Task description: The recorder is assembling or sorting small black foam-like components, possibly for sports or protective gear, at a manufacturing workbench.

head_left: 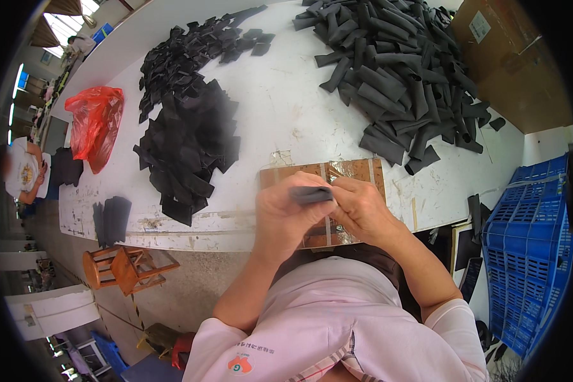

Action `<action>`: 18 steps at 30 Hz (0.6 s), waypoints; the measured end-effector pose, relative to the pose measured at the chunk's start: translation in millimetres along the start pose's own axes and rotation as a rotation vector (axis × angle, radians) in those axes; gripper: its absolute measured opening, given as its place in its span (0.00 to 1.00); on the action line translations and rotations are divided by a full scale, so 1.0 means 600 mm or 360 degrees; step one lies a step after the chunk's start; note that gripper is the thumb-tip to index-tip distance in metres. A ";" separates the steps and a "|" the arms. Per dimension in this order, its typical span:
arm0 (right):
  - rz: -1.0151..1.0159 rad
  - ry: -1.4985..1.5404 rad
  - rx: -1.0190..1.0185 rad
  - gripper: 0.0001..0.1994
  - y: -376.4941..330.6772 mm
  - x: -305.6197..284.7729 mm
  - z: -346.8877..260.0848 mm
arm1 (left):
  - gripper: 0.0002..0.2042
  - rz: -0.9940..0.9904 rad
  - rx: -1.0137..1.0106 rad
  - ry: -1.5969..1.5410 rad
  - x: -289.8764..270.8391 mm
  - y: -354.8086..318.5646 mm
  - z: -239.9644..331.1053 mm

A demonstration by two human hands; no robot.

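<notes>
Both of my hands are raised in front of me at the table's near edge, over a piece of brown cardboard [286, 172] with clear tape on it. A small dark grey fabric piece [311, 195], folded or tube-shaped, lies between them. My left hand [279, 210] is closed around it, its thumb along the near side. The fingers of my right hand [365, 207] pinch its right end. My palms and fingers partly cover the piece. At the far right of the table is a big heap of dark grey fabric tubes [388, 83].
Flat black fabric pieces form a heap [188, 140] at the left on the white table [286, 108]. A red plastic bag [97, 124] lies farther left. A cardboard box [516, 70] and blue crates [528, 248] stand right. Below left is a wooden stool [127, 267]; a person [28, 169] stands beyond.
</notes>
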State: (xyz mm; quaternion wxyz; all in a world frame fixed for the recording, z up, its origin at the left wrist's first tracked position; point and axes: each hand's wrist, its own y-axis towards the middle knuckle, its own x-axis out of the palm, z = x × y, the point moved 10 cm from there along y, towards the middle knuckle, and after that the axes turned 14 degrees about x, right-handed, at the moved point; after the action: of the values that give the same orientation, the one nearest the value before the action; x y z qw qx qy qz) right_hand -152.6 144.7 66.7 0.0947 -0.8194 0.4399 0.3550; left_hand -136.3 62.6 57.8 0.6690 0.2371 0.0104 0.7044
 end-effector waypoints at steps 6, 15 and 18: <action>-0.0061 0.0256 0.0087 0.06 -0.017 0.057 0.064 | 0.07 -0.0259 -0.0092 0.0834 0.003 -0.006 -0.037; -0.0116 -0.0139 0.0174 0.10 0.004 0.022 0.024 | 0.09 0.0132 0.0355 0.0184 -0.003 -0.004 0.041; -0.0038 -0.0155 0.0102 0.11 0.007 0.009 0.010 | 0.09 0.0328 0.0448 -0.0184 -0.022 -0.003 0.052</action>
State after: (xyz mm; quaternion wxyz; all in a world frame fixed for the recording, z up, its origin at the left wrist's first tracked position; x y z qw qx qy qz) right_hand -157.1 141.3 59.6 0.1464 -0.8029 0.4362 0.3791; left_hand -124.0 41.1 81.0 0.5529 0.3684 0.0461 0.7460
